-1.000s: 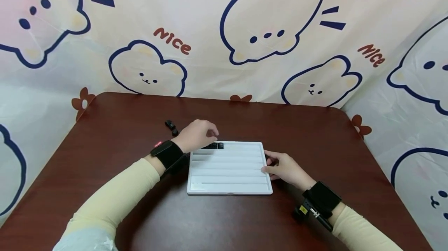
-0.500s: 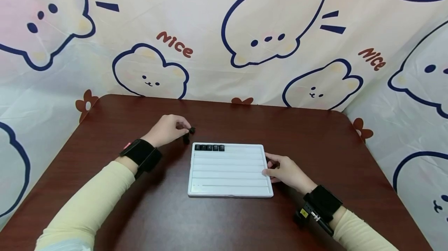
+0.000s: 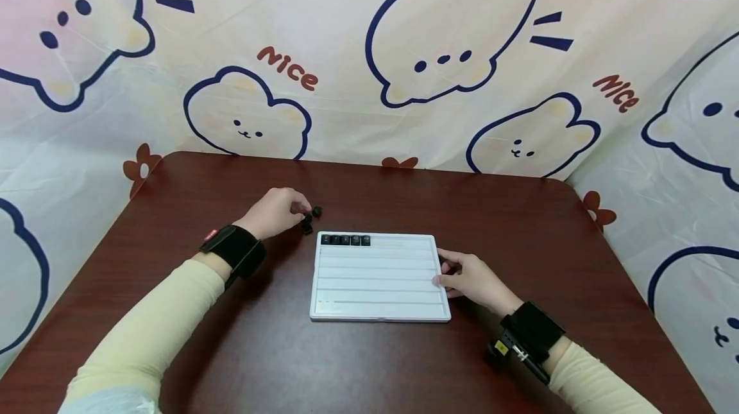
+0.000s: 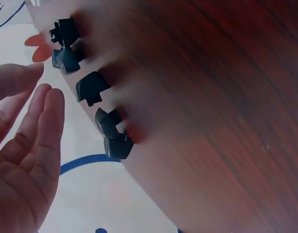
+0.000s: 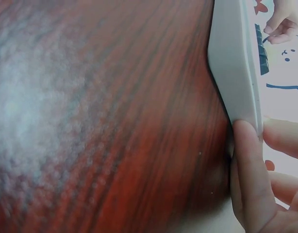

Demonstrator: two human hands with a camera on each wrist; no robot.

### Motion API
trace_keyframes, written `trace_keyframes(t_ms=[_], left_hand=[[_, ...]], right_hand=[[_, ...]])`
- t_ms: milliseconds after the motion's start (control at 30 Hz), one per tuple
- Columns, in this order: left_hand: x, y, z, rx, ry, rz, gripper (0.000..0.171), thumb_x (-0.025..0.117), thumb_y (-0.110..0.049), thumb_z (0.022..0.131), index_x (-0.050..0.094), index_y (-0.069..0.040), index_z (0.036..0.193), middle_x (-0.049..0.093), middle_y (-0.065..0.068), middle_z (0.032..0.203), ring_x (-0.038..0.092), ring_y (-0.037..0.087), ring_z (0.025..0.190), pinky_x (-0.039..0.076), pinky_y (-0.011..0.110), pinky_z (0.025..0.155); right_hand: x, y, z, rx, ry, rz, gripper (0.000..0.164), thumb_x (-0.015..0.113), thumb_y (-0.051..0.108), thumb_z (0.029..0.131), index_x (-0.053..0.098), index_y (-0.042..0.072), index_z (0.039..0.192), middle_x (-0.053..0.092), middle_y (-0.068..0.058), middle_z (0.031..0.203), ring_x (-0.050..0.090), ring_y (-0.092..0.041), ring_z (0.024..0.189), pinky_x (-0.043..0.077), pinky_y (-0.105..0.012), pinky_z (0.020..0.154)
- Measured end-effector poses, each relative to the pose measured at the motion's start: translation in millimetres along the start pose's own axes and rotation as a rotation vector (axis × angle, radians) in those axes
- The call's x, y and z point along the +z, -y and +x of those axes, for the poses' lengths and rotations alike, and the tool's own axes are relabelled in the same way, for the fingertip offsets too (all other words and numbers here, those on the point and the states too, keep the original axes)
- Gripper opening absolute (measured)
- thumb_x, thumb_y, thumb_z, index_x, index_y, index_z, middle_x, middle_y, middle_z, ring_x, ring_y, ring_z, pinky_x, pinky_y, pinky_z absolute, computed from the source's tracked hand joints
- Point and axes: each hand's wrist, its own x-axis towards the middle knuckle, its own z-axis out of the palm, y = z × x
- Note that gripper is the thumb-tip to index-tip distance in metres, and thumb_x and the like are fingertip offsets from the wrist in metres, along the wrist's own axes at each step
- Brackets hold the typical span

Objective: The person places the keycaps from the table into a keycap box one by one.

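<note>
My left hand (image 3: 276, 212) is at the far left of the table, beside a loose cluster of black keycaps (image 3: 307, 229). In the left wrist view its thumb and fingers (image 4: 51, 111) are apart, with nothing between them. Several keycaps (image 4: 92, 88) lie tipped in a line close past the fingertips. A white ridged tray (image 3: 378, 279) lies flat in front of me. Several black keycaps (image 3: 346, 241) stand in a row at the left of its top groove. My right hand (image 3: 476, 280) grips the tray's right edge, as the right wrist view also shows, thumb against the rim.
The dark brown table (image 3: 381, 366) extends around the tray. A cartoon-print cloth (image 3: 346, 125) hangs behind it and at the sides. Black straps with devices (image 3: 522, 337) are worn on both wrists.
My left hand has moved left from the tray's upper left corner to the loose keycaps, uncovering the row in the top groove. The right hand stays on the tray's edge.
</note>
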Motion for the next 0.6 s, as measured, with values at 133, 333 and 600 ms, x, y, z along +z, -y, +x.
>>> trace_keyframes(t_ms=[133, 333, 600], left_hand=[[3.9, -1.6, 3.5, -0.023, 0.012, 0.023, 0.017, 0.069, 0.000, 0.095, 0.076, -0.002, 0.111, 0.071, 0.014, 0.114, 0.063, 0.028, 0.105, 0.052, 0.046, 0.096], [7.7, -3.3, 7.0, -0.016, 0.024, 0.057, 0.018, 0.069, 0.002, 0.094, 0.077, -0.001, 0.110, 0.071, 0.016, 0.113, 0.063, 0.029, 0.105, 0.052, 0.046, 0.097], [8.6, -6.1, 9.1, 0.013, 0.039, 0.080, 0.026, 0.063, 0.012, 0.092, 0.076, 0.002, 0.113, 0.071, 0.019, 0.116, 0.064, 0.030, 0.106, 0.052, 0.047, 0.098]], right_hand=[[-0.4, 0.0, 0.0, 0.006, -0.001, -0.001, 0.068, 0.073, 0.001, 0.093, 0.039, -0.009, 0.152, 0.052, -0.014, 0.102, 0.058, -0.021, 0.080, 0.060, -0.034, 0.070], [-0.2, -1.7, -0.2, 0.000, 0.002, 0.003, 0.069, 0.073, 0.002, 0.094, 0.038, -0.009, 0.152, 0.053, -0.014, 0.102, 0.058, -0.021, 0.080, 0.060, -0.034, 0.069], [-1.2, -0.4, -0.3, -0.001, 0.003, -0.007, 0.068, 0.073, 0.002, 0.094, 0.039, -0.007, 0.153, 0.053, -0.014, 0.103, 0.057, -0.020, 0.080, 0.060, -0.034, 0.069]])
